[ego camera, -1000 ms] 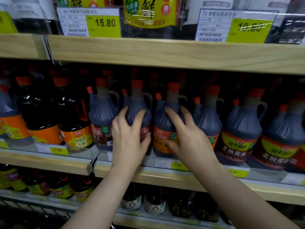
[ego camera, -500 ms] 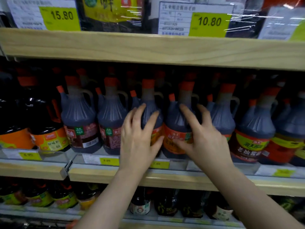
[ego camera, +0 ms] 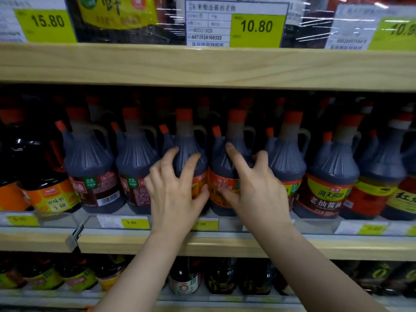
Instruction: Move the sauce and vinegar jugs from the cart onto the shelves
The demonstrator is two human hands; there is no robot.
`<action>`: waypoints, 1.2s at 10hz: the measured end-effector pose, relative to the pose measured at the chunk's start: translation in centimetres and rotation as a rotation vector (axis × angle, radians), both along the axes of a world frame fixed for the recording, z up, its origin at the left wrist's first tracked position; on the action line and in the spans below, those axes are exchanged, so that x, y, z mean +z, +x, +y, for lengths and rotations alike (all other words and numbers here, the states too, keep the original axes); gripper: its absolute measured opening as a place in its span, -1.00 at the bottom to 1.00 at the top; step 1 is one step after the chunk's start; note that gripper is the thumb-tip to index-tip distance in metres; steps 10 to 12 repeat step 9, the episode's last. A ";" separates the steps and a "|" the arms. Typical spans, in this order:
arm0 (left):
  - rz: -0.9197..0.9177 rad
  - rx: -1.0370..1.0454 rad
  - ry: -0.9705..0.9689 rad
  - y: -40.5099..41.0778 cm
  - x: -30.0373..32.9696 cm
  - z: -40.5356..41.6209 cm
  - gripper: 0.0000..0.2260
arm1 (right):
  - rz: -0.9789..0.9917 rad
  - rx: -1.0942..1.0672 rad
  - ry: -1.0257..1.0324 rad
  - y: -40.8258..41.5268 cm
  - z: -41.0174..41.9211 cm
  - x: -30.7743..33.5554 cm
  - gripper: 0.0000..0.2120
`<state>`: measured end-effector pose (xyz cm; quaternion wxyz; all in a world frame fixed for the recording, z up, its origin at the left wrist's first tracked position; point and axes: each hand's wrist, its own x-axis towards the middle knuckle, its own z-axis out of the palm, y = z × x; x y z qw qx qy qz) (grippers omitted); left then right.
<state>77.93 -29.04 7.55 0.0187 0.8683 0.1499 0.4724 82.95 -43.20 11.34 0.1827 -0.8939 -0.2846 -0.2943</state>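
A row of dark sauce jugs with red caps and side handles stands on the middle wooden shelf (ego camera: pixel 225 245). My left hand (ego camera: pixel 174 190) curls round the belly of one jug (ego camera: pixel 189 154), thumb on its right side. My right hand (ego camera: pixel 256 188) grips the neighbouring jug (ego camera: pixel 222 167) with the orange label, fingers spread over its shoulder. The two jugs stand upright, side by side and almost touching. The cart is out of view.
More jugs flank the pair, one on the left (ego camera: pixel 135 158) and one on the right (ego camera: pixel 286 158). The upper shelf board (ego camera: pixel 202 66) hangs close above the caps, with price tags (ego camera: pixel 256 25) on it. Small bottles (ego camera: pixel 184 280) fill the lower shelf.
The view has slid right along the shelf and closer. My fingers have curled further round the two jugs, from lying on them to gripping them.
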 end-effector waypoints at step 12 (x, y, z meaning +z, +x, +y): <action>0.366 -0.149 -0.029 -4.8 5.2 -0.3 -0.47 | 0.471 0.223 -0.101 -0.3 -2.2 5.8 -0.45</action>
